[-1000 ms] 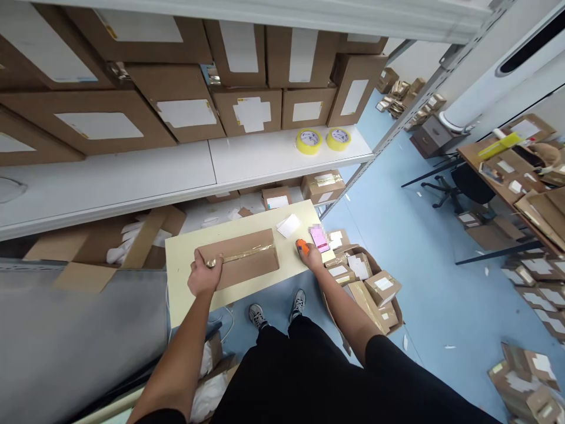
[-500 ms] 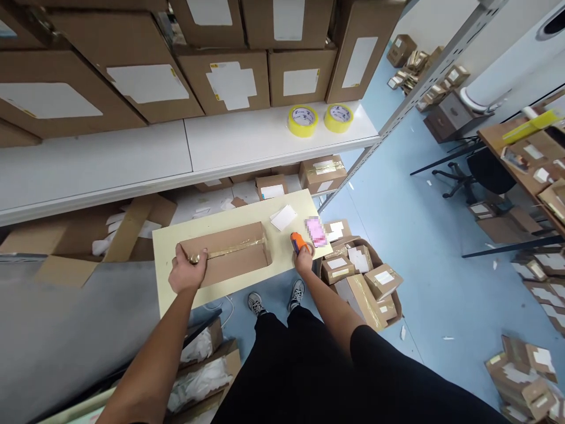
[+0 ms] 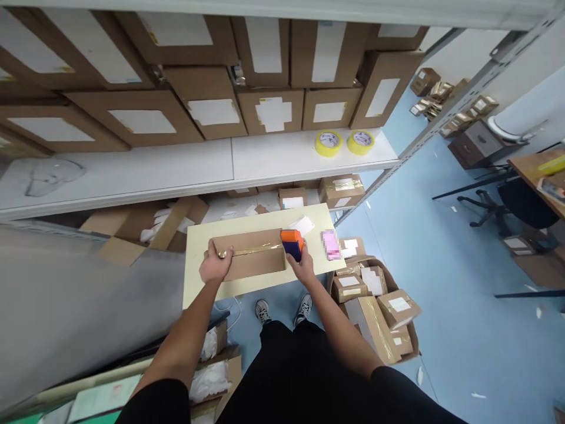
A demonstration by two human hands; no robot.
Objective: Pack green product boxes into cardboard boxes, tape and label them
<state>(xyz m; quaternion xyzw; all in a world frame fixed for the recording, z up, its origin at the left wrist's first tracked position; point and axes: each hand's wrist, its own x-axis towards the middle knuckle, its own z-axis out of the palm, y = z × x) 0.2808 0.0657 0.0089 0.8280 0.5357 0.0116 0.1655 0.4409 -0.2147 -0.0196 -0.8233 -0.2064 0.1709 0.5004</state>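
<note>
A long cardboard box [image 3: 256,266] lies on the pale yellow tabletop [image 3: 199,234], with a strip of shiny tape [image 3: 256,249] running lengthwise along its top seam. My left hand [image 3: 216,265] grips the box's left end, thumb and fingers spread around it near the tape's end. In my right hand [image 3: 303,266] is an orange and dark blue tape dispenser [image 3: 292,244], held at the right end of the box. Behind it lie white paper slips [image 3: 303,225]. A pink, blurred-out item [image 3: 331,245] rests on the table's right side.
A shelf [image 3: 273,156] ahead bears labelled cartons [image 3: 145,121] and two yellow tape rolls [image 3: 328,143]. Right of the table stands a large carton [image 3: 414,338] full of taped parcels [image 3: 399,306]. An open carton [image 3: 123,250] sits at the left, and a metal post [image 3: 424,132] rises at the right.
My right hand has brought the tape dispenser leftward, from the table's right side to the box's right end. My left hand stays on the box. The whole view has shifted.
</note>
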